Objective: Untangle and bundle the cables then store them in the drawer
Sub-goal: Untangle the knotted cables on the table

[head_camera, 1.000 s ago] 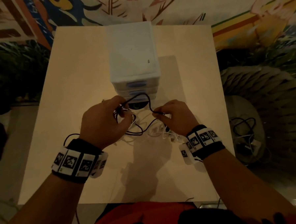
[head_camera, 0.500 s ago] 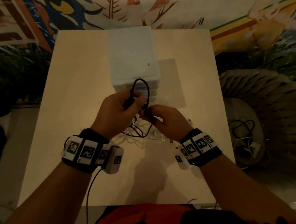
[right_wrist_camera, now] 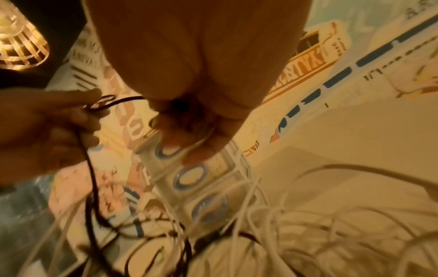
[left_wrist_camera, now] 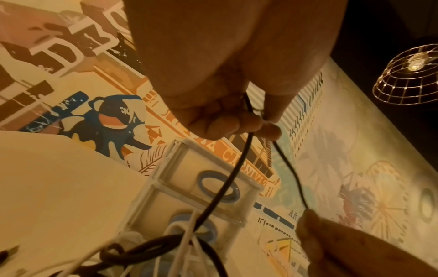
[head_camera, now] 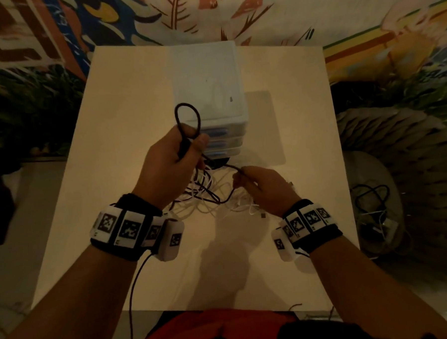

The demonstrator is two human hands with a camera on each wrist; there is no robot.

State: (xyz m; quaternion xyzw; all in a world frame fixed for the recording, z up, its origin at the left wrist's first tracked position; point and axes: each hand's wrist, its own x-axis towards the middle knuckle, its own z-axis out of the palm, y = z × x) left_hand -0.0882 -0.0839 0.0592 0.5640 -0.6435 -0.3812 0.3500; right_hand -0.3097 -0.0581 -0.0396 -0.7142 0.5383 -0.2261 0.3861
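My left hand [head_camera: 187, 145] is raised in front of the white drawer unit [head_camera: 207, 74] and grips a black cable [head_camera: 187, 111], whose loop stands up above the fist. From the fist the cable runs down and right to my right hand [head_camera: 241, 176], which pinches it just above the table. Below both hands a tangle of white cables [head_camera: 213, 198] lies on the table, and the rest of the black cable runs through it. In the left wrist view, two black cable [left_wrist_camera: 237, 168] strands hang from my curled fingers [left_wrist_camera: 225, 123]. The unit's blue-handled drawers [right_wrist_camera: 189, 176] are closed.
The cream table [head_camera: 129, 174] ends near my body and at both sides. To the right, off the table, a round stool [head_camera: 378, 176] carries another heap of cables [head_camera: 372, 210]. A woven pouf [head_camera: 407, 144] lies behind it. A painted wall backs the table.
My hands were together at the loop half a second ago. Now the left hand has risen with the loop, and the right hand has drawn away down to the right along the black cable.
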